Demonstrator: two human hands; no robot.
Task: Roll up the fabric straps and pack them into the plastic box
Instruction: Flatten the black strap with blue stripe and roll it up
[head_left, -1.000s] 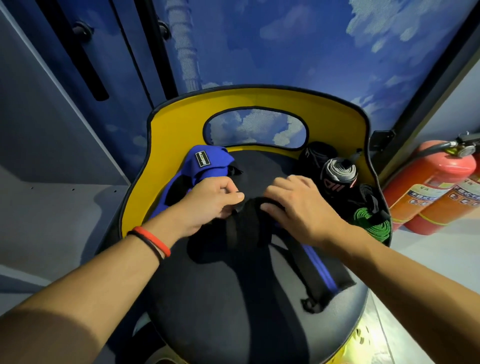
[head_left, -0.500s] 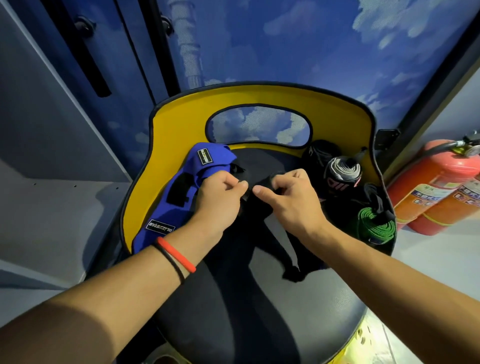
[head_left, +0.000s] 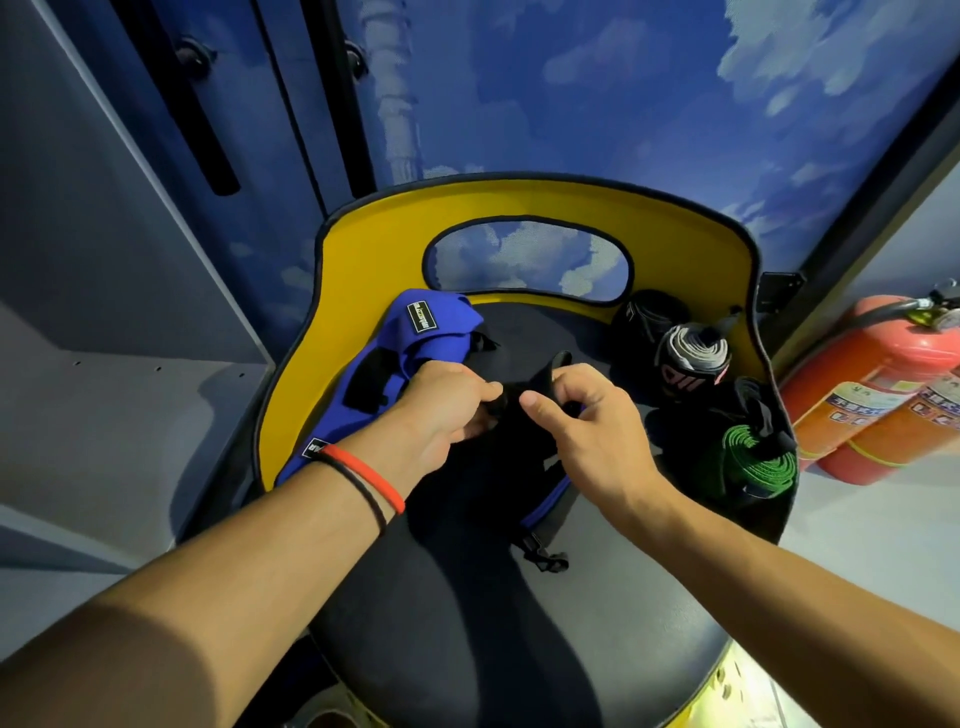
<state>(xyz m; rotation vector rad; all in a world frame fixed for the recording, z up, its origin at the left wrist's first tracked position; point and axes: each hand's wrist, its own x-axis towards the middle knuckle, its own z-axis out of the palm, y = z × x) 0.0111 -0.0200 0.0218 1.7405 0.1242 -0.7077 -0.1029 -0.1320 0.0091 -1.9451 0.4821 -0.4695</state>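
On the seat (head_left: 649, 623), a black round cushion with a yellow backrest (head_left: 691, 244) at its far edge, the holdings are as follows.

- Black strap (head_left: 498, 467): over the middle of the seat, raised at its far end between both hands. The rest trails toward the seat's near side, showing a blue edge. It ends in a small black buckle (head_left: 545, 561) lying on the cushion.
- Left hand (head_left: 441, 410): above the seat's centre-left, fingers curled, thumb and fingertips pinching the strap's upper end. Red and black wristbands (head_left: 369, 478) sit on the wrist.
- Right hand (head_left: 587, 431): above the seat's centre-right, close to the left hand. Its fingers are curled round the strap's edge and the thumb points toward the other hand. A short tab of strap stands up just past its knuckles.
- Blue strap (head_left: 415, 332): unrolled, heaped along the seat's left side against the backrest. It has black patches and two small labels, and is partly under the left hand.
- Grey-and-white roll (head_left: 693, 353): wound tight, at the seat's far right, beside the backrest.
- Black roll (head_left: 644, 317): just beyond the grey-and-white one, in the seat's far-right corner; detail too dark to tell.
- Green roll (head_left: 758, 457): at the seat's right edge, nearer than the grey-and-white one, with dark fabric bunched beside it.
- Fire extinguishers (head_left: 883, 384): two, red, off the seat to its right, by the wall.
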